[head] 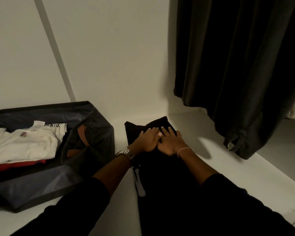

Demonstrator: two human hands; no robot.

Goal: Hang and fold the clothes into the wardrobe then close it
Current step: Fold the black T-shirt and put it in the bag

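A white shelf runs into the corner of pale walls, dim-lit, with dark garments hanging over its right side. Near the back of the shelf, midway along, lies a folded black garment; the left hand and right hand lie side by side on it, fingers straight and flat, pressing down and gripping nothing. Toward the shelf's left edge sits a dark fabric bin holding a white shirt over something red.
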